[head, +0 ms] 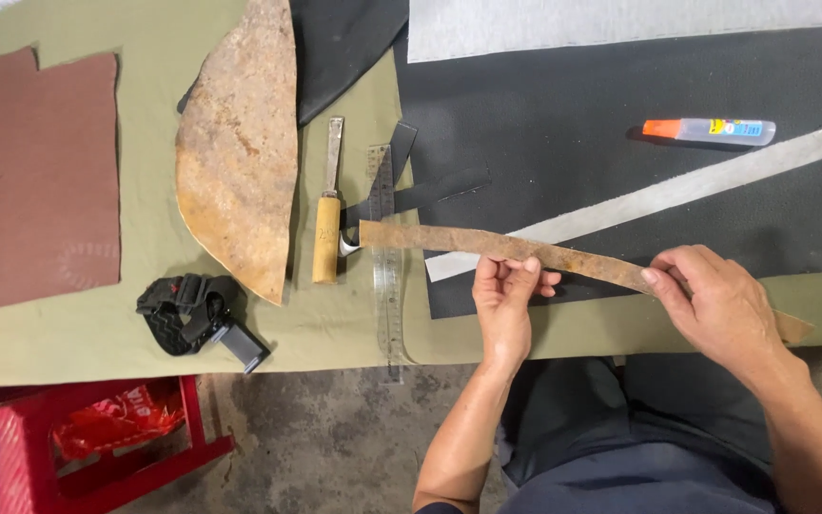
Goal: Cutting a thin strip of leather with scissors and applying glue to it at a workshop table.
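On the olive cloth-covered table (126,324), going left to right, lie a reddish-brown leather sheet (30,181), a black strap bundle (192,314), a mottled tan half-round leather piece (240,143), a wooden-handled knife (328,214) and a clear ruler (387,257). The left hand (506,295) pinches a long, rust-brown leather strip (449,240) near its middle; its left end touches the knife. The right hand (715,300) holds the strip's other end in closed fingers. Beyond them lie a grey strip (658,195) and a glue bottle (711,130).
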